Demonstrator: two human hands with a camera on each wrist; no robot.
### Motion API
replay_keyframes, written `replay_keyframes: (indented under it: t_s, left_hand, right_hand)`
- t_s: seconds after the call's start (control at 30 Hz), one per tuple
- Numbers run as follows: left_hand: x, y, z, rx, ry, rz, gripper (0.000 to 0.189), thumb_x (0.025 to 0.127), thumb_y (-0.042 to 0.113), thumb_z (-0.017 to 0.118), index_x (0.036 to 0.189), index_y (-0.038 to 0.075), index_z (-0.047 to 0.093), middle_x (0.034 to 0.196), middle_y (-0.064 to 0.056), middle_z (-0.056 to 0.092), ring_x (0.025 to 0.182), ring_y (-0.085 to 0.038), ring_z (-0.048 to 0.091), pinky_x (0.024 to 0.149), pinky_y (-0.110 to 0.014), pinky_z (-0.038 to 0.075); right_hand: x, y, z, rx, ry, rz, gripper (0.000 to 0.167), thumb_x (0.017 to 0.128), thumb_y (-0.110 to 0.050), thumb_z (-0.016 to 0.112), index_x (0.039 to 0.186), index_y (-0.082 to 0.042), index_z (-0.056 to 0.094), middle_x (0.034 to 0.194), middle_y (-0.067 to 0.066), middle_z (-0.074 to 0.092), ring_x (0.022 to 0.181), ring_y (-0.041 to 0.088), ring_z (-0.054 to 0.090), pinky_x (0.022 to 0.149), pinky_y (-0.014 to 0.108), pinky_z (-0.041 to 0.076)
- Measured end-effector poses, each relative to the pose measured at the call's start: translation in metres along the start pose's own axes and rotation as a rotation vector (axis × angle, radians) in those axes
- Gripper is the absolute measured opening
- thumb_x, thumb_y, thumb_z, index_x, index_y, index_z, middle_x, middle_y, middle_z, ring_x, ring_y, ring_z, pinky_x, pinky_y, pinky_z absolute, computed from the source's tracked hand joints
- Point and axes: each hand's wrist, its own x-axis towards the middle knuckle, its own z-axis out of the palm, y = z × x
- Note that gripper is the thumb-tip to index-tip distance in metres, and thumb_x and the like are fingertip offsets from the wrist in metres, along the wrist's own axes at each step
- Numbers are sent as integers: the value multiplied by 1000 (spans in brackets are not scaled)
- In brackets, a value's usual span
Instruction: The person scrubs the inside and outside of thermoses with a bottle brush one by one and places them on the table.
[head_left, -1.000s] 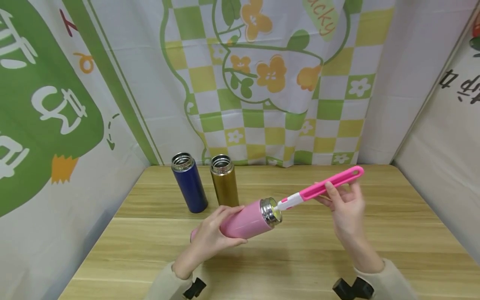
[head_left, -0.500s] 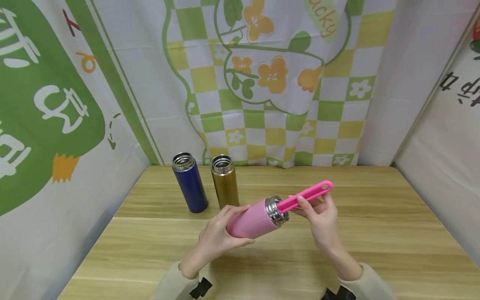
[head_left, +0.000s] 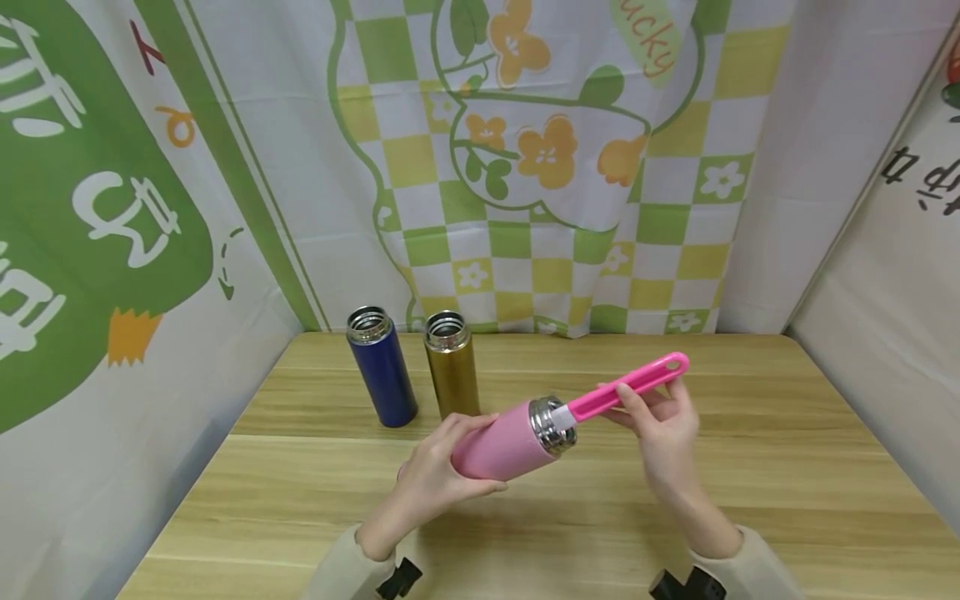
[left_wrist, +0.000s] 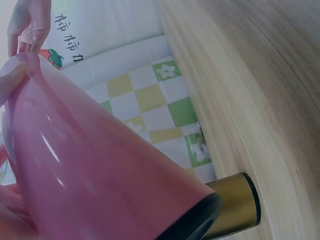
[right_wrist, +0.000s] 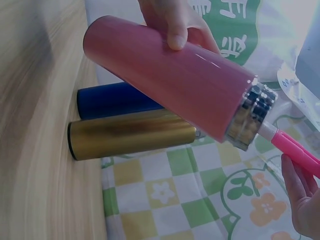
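A pink thermos bottle (head_left: 501, 445) is tilted above the table, its steel mouth facing up and to the right. My left hand (head_left: 431, 471) grips its body, fingers over the top and thumb along the near side. My right hand (head_left: 667, 437) pinches the pink handle of a bottle brush (head_left: 630, 389). The brush's white neck enters the bottle's mouth, and its head is hidden inside. In the right wrist view the bottle (right_wrist: 170, 75) shows its whole length, with the brush handle (right_wrist: 295, 150) leaving the steel neck.
Behind my left hand, a blue bottle (head_left: 381, 367) and a gold bottle (head_left: 452, 367) stand upright without lids on the wooden table (head_left: 637, 533). A checkered curtain (head_left: 517, 250) hangs along the table's back edge.
My right hand has pushed the brush deep into the pink bottle, then drawn it partly back out, so the white neck shows again. The left hand and bottle have shifted slightly right.
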Motion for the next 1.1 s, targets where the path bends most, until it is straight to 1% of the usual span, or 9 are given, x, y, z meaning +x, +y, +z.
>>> replay_keyframes:
  t_s: [0.1, 0.13, 0.17, 0.23, 0.3, 0.37, 0.47, 0.83, 1.1]
  left_hand:
    - [-1, -1, 0, -7, 5, 17, 74, 51, 29, 85, 117, 16, 53, 101, 1, 56, 85, -13, 56, 67, -28, 48]
    - [-1, -2, 0, -9, 7, 22, 74, 51, 29, 85, 118, 16, 53, 101, 1, 56, 85, -13, 56, 67, -28, 49]
    - [-1, -2, 0, -11, 7, 26, 75, 51, 28, 85, 118, 15, 53, 101, 0, 56, 86, -14, 56, 68, -28, 49]
    - [-2, -3, 0, -12, 6, 29, 75, 51, 28, 85, 118, 15, 53, 101, 0, 56, 86, -14, 57, 68, -28, 49]
    - [-3, -4, 0, -11, 3, 26, 75, 52, 28, 84, 118, 15, 53, 101, 0, 55, 86, -14, 56, 68, -28, 49]
    - [-4, -4, -1, -12, -2, 20, 74, 52, 28, 84, 118, 16, 53, 101, 0, 55, 86, -14, 56, 68, -28, 49]
    - [-4, -5, -1, -16, -5, 19, 74, 53, 27, 84, 119, 16, 53, 101, 0, 55, 85, -14, 56, 67, -28, 49]
    - [-9, -5, -1, -10, -16, 44, 74, 54, 27, 84, 120, 14, 52, 101, -1, 54, 84, -15, 57, 67, -29, 49]
    - [-11, -6, -2, 18, -33, 62, 73, 55, 27, 83, 121, 15, 52, 101, -1, 54, 84, -14, 56, 68, -29, 49]
  right_hand:
    - [5, -35, 30, -12, 66, 21, 27, 83, 11, 51, 107, 7, 40, 91, 26, 60, 84, 39, 61, 69, 44, 49]
    - [6, -44, 37, -19, 71, 17, 25, 83, 9, 52, 104, 7, 41, 90, 23, 61, 84, 37, 61, 69, 42, 49]
    - [8, -52, 43, -12, 73, 17, 22, 83, 10, 51, 103, 6, 42, 88, 21, 62, 83, 35, 62, 69, 41, 49]
    - [11, -72, 60, -24, 126, 47, 18, 83, 7, 53, 98, 5, 43, 84, 17, 63, 80, 31, 64, 68, 40, 49]
    - [13, -80, 64, 19, 132, 44, 16, 84, 12, 47, 96, 3, 44, 82, 15, 64, 79, 28, 64, 68, 39, 49]
    - [15, -85, 65, 57, 142, 49, 18, 84, 17, 42, 95, 2, 44, 81, 15, 64, 77, 28, 65, 68, 39, 49]
    - [17, -89, 63, 66, 149, 51, 19, 85, 17, 40, 96, 3, 44, 81, 16, 64, 76, 27, 65, 68, 39, 50]
    - [19, -99, 52, 120, 165, 66, 17, 84, 16, 42, 98, 6, 44, 84, 20, 64, 78, 30, 64, 67, 39, 50]
    - [21, -108, 42, 114, 239, 113, 18, 84, 14, 45, 100, 6, 45, 85, 18, 64, 76, 27, 65, 67, 39, 46]
